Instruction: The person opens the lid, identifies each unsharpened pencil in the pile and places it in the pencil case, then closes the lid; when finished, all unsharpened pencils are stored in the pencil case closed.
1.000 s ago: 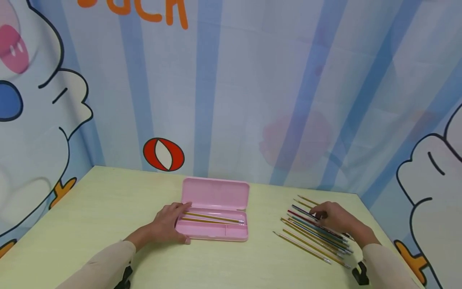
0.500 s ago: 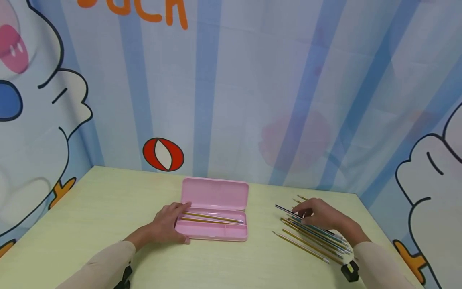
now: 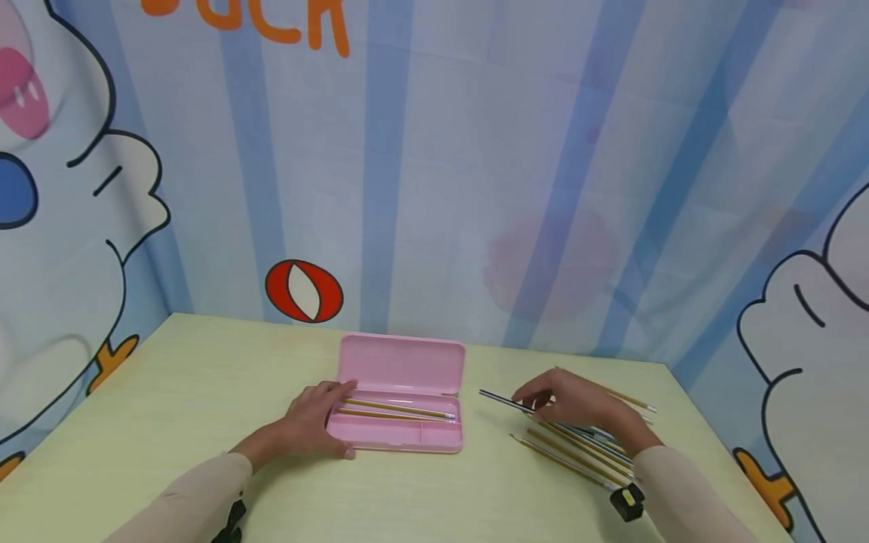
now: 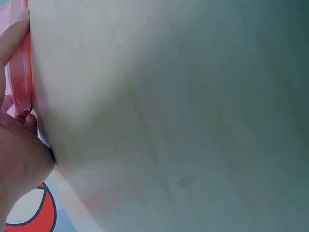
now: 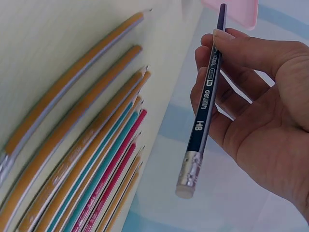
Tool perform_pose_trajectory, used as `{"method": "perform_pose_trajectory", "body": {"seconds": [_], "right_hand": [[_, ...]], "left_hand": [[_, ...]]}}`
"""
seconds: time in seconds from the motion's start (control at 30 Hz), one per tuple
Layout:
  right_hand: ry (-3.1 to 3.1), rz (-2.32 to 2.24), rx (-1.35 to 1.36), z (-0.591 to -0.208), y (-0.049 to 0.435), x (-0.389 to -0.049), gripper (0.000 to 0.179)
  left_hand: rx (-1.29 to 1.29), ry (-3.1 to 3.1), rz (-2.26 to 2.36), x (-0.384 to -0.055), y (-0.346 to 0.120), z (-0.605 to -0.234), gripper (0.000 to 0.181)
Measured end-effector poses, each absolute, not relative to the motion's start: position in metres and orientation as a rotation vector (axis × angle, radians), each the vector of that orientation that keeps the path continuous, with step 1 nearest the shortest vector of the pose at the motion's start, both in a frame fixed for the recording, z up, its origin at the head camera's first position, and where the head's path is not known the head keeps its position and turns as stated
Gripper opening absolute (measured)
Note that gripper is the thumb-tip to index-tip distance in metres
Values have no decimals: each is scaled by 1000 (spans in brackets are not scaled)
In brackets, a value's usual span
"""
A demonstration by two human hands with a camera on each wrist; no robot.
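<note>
In the head view a pink pencil case (image 3: 402, 366) lies with its lid raised at the middle of the table. Two yellow pencils (image 3: 403, 411) rest in its long compartment. My left hand (image 3: 308, 422) grips the case's left end, thumb at the front edge and fingers at the hinge side. My right hand (image 3: 577, 403) pinches a dark pencil (image 5: 207, 101) between thumb and fingers. White lettering and "HB" show on it, and its eraser end points toward the wrist camera. The held pencil's other end points left toward the case.
Under and beside my right hand lie several loose pencils (image 5: 72, 87), yellow, teal and red, roughly side by side on the pale table (image 3: 170, 392). A striped cartoon cloth (image 3: 448, 166) stands behind the table. A black device (image 3: 627, 501) sits at my right wrist.
My right hand has lifted the dark pencil from the loose pencils and moved left with it toward the case. My left hand has stayed on the case.
</note>
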State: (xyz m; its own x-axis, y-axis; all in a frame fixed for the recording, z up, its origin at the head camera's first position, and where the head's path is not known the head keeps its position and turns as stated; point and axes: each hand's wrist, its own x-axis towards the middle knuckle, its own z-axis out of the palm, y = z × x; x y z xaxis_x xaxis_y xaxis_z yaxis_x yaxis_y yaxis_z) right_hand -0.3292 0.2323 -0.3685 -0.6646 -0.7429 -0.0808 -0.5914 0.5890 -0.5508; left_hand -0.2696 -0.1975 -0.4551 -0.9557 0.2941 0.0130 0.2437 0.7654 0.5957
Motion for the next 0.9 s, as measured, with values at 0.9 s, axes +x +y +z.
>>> {"method": "perform_pose_trajectory", "body": {"seconds": [0.9], "right_hand": [[2414,-716,-1282,-381,124,-344,31]], "left_hand": [[464,2887,959,-266,-199,-453,105]]}}
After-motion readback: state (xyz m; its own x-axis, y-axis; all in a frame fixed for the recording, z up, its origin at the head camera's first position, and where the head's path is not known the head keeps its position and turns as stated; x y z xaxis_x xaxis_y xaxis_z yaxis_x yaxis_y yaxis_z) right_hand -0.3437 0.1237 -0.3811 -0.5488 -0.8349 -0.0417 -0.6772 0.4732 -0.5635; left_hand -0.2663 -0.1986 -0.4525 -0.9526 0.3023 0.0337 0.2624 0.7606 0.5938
